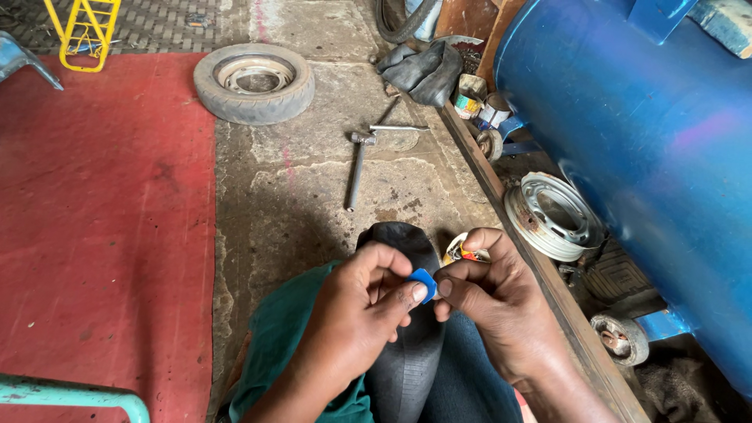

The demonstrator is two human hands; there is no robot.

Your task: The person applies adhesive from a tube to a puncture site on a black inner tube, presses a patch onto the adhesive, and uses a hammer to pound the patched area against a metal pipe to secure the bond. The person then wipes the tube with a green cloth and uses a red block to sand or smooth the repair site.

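Both the left hand (356,313) and right hand (489,305) pinch a small blue rubber patch (424,280) over the black inner tube (407,352); fumbling fingertips could drop it onto the dirty floor.

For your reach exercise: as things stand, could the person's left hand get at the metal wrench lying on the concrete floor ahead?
Probably not yet: the left hand is pinching a small blue patch with the right hand. The floor up to the wrench lies bare.
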